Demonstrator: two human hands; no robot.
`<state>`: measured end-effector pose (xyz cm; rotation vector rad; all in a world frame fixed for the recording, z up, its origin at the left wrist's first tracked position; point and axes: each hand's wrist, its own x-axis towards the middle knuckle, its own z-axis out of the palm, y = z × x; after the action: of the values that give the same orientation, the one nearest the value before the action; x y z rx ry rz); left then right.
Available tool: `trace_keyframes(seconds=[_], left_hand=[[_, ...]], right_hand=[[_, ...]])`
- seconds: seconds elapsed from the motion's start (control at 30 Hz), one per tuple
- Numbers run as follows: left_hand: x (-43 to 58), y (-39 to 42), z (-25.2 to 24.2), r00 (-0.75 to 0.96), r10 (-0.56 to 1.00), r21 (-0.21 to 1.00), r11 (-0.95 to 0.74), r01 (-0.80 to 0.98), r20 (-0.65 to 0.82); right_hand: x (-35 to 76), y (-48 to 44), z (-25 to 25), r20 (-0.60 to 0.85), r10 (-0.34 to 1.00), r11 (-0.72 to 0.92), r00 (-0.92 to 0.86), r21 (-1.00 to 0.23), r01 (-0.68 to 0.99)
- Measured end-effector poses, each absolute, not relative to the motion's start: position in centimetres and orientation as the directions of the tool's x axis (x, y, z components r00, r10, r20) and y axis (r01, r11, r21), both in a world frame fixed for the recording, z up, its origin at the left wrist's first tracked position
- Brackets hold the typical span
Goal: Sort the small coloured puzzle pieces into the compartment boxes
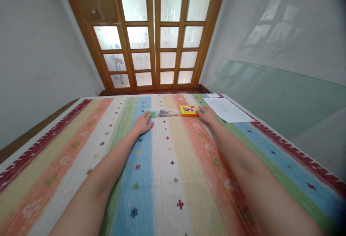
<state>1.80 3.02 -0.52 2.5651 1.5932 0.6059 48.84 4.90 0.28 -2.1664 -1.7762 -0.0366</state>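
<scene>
A clear plastic bag [167,112] with dark contents and a green patch at its left end lies flat near the far side of the table. My left hand [142,123] rests at that green end, its fingers spread and the thumb apart. Touching the bag's right end is a small yellow and orange box [189,111] with a printed picture on top. At the box's right edge is my right hand [207,115], fingers apart and fingertips against the edge. Something small and blue shows by those fingertips, too small to name.
A striped, patterned cloth [162,178] covers the table. Printed paper sheets [227,109] lie at the far right, close to my right hand. Beyond the table stand wooden doors with glass panes [167,36]. A glass panel [259,95] leans along the right wall.
</scene>
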Motion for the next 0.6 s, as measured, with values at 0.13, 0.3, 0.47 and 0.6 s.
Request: trace_keyframes(seconds=[0.13,0.3,0.47,0.6], left_hand=[[1.3,3.5,-0.6,0.303,0.899,0.318,-0.402,0.859,0.317],[-2.3,2.5,-0.2,0.229,0.909,0.354,-0.354,0.866,0.348],[-8.1,1.3,0.4,0.112,0.916,0.377,-0.266,0.887,0.385],[-12.2,0.9,0.7,-0.053,0.919,0.419,-0.126,0.899,0.391]], right_hand=[[47.1,4.6,-0.2,0.226,0.957,-0.134,0.184,-0.221,0.966],[43.5,3.4,-0.2,0.252,0.964,-0.032,0.079,-0.186,0.982],[37.4,2.1,0.5,0.264,0.959,0.156,-0.1,-0.203,0.967],[33.1,1.3,0.9,0.293,0.934,0.269,-0.204,-0.202,0.942]])
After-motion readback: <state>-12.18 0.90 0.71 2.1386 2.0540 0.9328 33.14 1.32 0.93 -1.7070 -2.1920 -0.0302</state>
